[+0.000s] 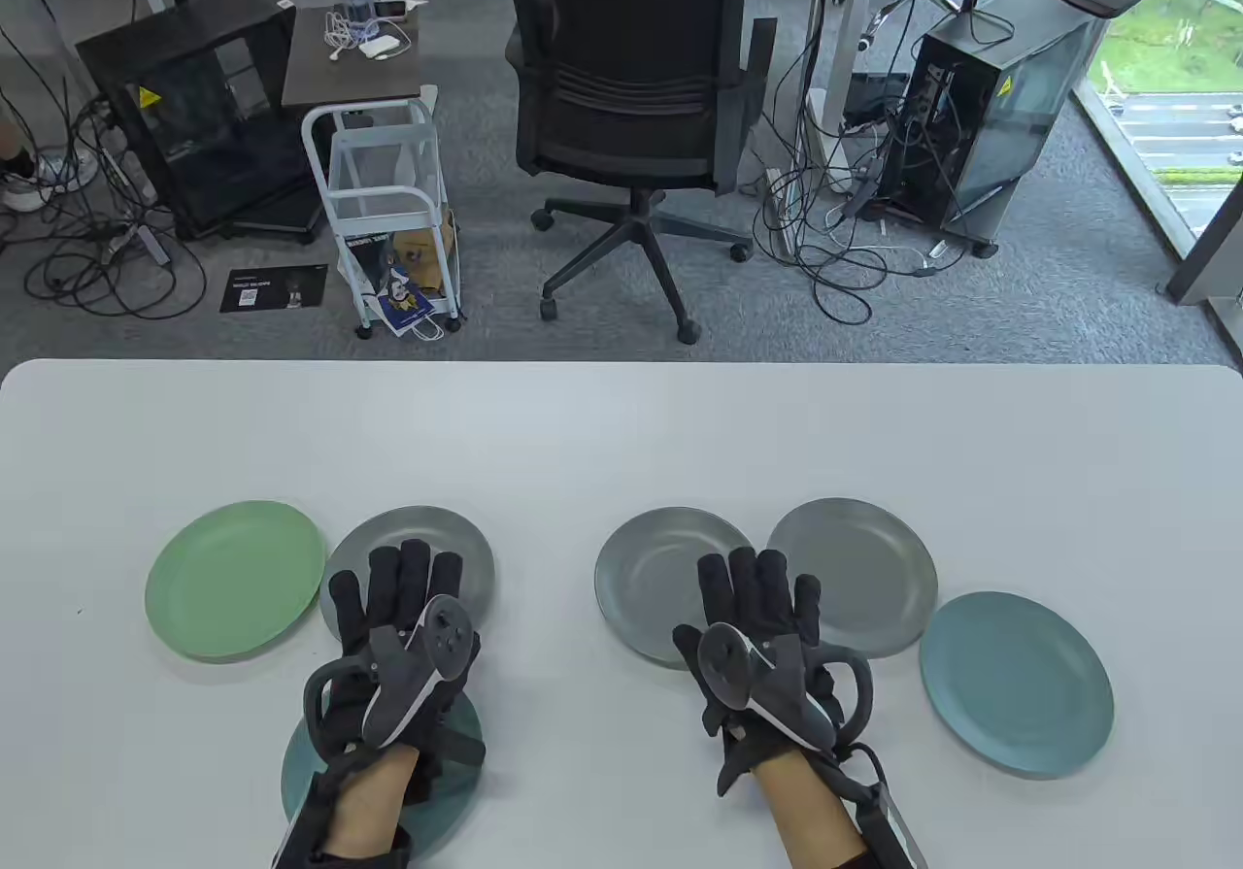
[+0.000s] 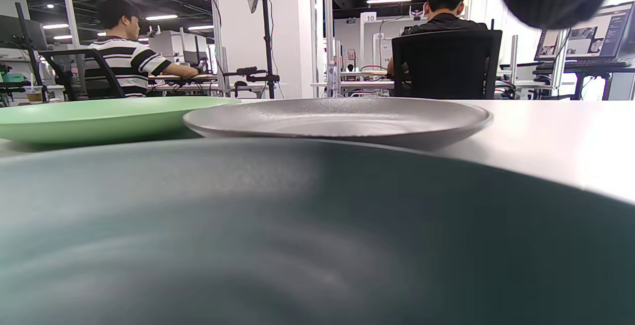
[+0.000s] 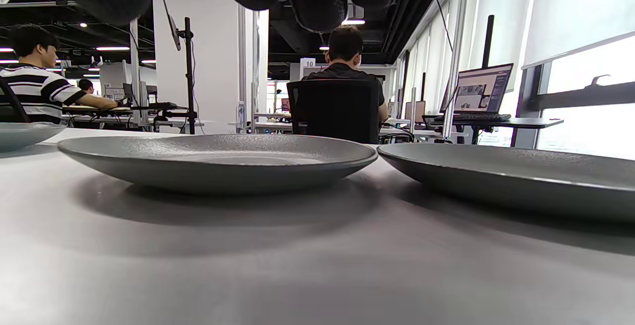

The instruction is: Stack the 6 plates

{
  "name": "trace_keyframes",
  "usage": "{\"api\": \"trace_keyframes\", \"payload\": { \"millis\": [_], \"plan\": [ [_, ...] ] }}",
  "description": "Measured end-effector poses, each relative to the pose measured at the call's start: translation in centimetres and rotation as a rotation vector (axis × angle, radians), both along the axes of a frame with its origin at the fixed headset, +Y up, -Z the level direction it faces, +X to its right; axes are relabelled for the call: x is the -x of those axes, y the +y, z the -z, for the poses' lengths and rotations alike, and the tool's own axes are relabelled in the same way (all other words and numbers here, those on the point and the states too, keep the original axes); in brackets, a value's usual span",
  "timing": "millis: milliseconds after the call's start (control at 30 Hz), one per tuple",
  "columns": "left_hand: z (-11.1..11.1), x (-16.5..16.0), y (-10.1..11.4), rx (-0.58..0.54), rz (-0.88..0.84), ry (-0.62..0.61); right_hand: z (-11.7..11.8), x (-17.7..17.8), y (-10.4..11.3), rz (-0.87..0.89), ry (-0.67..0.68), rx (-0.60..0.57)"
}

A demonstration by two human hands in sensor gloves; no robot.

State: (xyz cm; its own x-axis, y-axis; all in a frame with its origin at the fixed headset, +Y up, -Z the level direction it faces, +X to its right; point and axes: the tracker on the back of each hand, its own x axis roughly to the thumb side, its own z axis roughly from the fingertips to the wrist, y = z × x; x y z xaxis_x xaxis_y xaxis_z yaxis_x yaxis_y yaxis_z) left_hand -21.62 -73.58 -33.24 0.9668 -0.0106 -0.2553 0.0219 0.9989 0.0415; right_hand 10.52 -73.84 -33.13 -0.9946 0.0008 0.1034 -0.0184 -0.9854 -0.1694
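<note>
Six plates are seen lying singly on the white table (image 1: 621,442), none stacked. At far left a green plate (image 1: 234,580) is set, with a grey plate (image 1: 388,544) just beside it on the right, their rims close or touching. Nearer, at the bottom edge, a dark teal plate (image 1: 456,791) is largely covered by the left wrist; in the left wrist view this plate (image 2: 317,240) fills the foreground, with the grey plate (image 2: 337,119) and green plate (image 2: 99,114) beyond it.

On the right half, a second grey plate (image 1: 646,568) is placed at centre, a third grey plate (image 1: 864,573) just beside it to the right, and a blue plate (image 1: 1020,685) nearer and further right, its rim overlapping or touching that of the third grey plate. In the right wrist view the two grey plates (image 3: 218,159) (image 3: 516,176) are seen side by side, rims nearly meeting.

The left hand (image 1: 403,636) is held flat with fingers extended and slightly spread, over the near part of the first grey plate. The right hand (image 1: 762,631) is likewise held flat, fingers extended, over the near right part of the second grey plate. Nothing is gripped by either hand; whether the fingers rest on the plates cannot be told. A tracker is strapped on each hand.

Beyond the table an office chair (image 1: 631,83) is seen.
</note>
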Motion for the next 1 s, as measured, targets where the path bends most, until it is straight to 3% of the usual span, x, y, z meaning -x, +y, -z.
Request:
{"api": "trace_keyframes", "payload": {
  "millis": [333, 533, 800, 1000],
  "plan": [
    [-0.1, 1.6, 0.7, 0.002, -0.099, 0.048, -0.3, 0.3, 0.1, 0.007, 0.012, -0.002],
    [-0.2, 5.7, 1.9, 0.028, -0.172, 0.203, -0.1, 0.0, 0.0, 0.015, 0.001, 0.009],
    [0.0, 8.6, 1.2, 0.271, -0.148, 0.362, -0.1, -0.2, -0.2, 0.047, -0.004, 0.022],
    [0.3, 8.9, 0.3, 0.353, -0.123, 0.380, -0.1, -0.2, -0.3, 0.071, 0.001, 0.038]
  ]
}}
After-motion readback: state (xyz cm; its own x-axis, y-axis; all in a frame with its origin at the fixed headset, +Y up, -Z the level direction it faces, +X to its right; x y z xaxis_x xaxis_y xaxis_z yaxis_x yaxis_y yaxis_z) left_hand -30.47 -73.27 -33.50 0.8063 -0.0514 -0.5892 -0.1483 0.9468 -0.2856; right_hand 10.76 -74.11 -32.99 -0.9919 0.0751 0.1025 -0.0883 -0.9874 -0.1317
